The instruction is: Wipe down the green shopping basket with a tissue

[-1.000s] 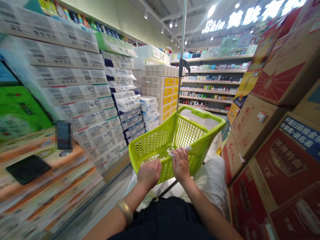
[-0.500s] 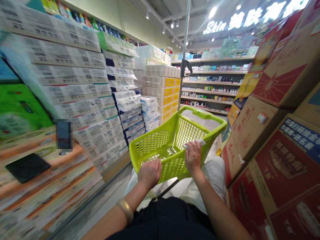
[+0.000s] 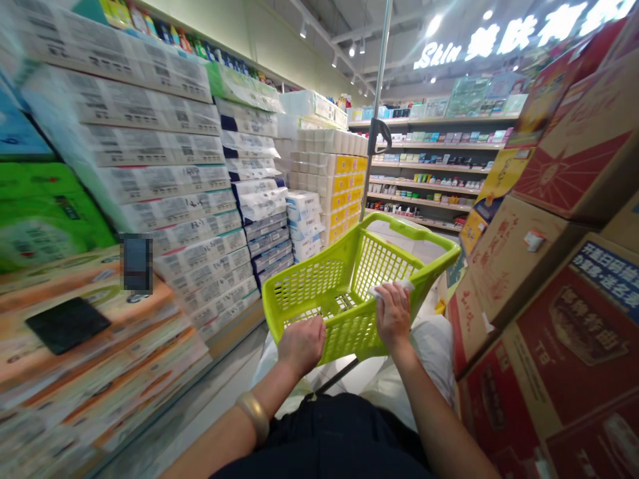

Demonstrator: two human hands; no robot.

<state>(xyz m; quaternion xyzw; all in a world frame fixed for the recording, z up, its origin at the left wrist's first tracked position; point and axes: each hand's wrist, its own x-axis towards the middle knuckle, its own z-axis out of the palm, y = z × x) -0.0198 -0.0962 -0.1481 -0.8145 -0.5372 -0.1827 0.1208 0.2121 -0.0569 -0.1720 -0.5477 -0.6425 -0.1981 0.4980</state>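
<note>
A lime-green plastic shopping basket (image 3: 302, 276) with perforated sides is tilted before me, between my two hands. My left hand (image 3: 302, 346) is closed over its near rim, towards the left, thumb side up. Further right on the same rim, my right hand (image 3: 393, 311) presses a white cloth or tissue (image 3: 407, 286) against the plastic, and only the ends of that cloth show past the fingers. Inside, the basket appears to hold nothing. A dark bar (image 3: 339, 377) runs beneath it towards my body. White fabric or plastic lies around my legs.
Stacked tissue packs (image 3: 164, 146) line the left, with a dark flat tablet-like object (image 3: 67, 324) and a blurred-out device (image 3: 137, 263) on the orange packs. Cardboard boxes (image 3: 519, 259) close in on the right. A metal pole (image 3: 382, 60) stands behind the basket, before stocked shelves (image 3: 434, 145).
My view has turned slightly left, so the surroundings sit a little further right in the picture. Both hands stay on the basket rim, the right still with the white cloth.
</note>
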